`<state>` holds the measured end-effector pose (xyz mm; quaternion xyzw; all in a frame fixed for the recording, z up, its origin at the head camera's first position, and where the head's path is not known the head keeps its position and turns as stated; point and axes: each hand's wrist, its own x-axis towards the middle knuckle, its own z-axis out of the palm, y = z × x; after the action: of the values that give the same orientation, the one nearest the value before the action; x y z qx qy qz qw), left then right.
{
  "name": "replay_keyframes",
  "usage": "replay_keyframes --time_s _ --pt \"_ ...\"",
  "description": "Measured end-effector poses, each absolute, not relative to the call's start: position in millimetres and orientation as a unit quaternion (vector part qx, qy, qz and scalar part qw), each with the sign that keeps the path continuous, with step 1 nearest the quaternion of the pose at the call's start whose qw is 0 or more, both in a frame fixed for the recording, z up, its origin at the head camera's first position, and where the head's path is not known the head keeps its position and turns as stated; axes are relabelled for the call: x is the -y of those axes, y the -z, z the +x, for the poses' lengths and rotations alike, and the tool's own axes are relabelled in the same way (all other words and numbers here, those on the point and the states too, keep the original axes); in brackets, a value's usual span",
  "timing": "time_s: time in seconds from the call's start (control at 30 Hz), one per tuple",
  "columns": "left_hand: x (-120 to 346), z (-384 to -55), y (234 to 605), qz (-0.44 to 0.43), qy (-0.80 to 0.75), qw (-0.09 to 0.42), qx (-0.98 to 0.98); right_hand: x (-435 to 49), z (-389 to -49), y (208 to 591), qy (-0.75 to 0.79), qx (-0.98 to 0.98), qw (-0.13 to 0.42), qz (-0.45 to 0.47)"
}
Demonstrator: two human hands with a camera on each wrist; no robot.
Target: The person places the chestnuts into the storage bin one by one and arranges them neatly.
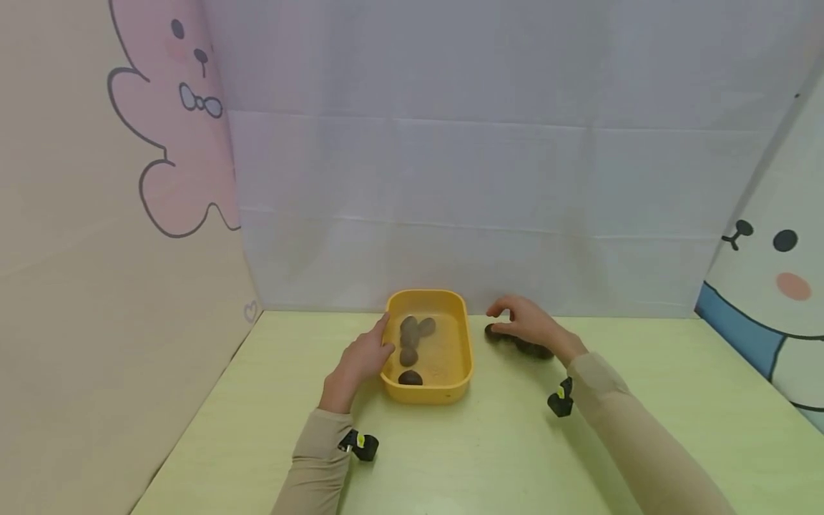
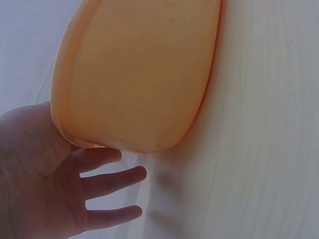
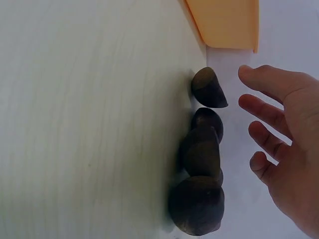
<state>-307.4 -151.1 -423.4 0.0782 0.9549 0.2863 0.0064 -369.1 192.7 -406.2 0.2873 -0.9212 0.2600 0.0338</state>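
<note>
At the left side of a yellow plastic tub (image 1: 468,343), my left hand (image 1: 363,355) holds the rim, its thumb over the edge and its fingers outside. In the left wrist view, three fingers of the left hand (image 2: 45,174) stretch past the tub wall (image 2: 139,74). Several brown chestnuts (image 1: 408,356) lie inside the tub. Right of it, my right hand (image 1: 531,322) hovers over a row of dark chestnuts. The right wrist view shows the right hand (image 3: 294,129) with fingers spread and bent, beside the chestnut (image 3: 207,87) nearest the tub; nothing is between them.
More chestnuts (image 3: 197,204) line up touching one another on the pale wood-grain table (image 1: 463,458). A white curtain wall (image 1: 412,179) rises just behind the tub. Side walls printed with cartoon animals stand at left and right.
</note>
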Motion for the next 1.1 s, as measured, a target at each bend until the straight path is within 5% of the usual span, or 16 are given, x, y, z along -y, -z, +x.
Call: replay_keyframes --time_s 0.6,1.1 --pt "150.5 -306.5 421.4 0.078 -0.288 0.010 -0.954 -201.0 -370.6 428.9 -0.217 0.944 0.002 0.249" --pt "150.1 -306.0 423.2 0.075 -0.291 0.014 -0.954 -195.7 -367.2 418.8 -0.242 0.921 0.084 0.294"
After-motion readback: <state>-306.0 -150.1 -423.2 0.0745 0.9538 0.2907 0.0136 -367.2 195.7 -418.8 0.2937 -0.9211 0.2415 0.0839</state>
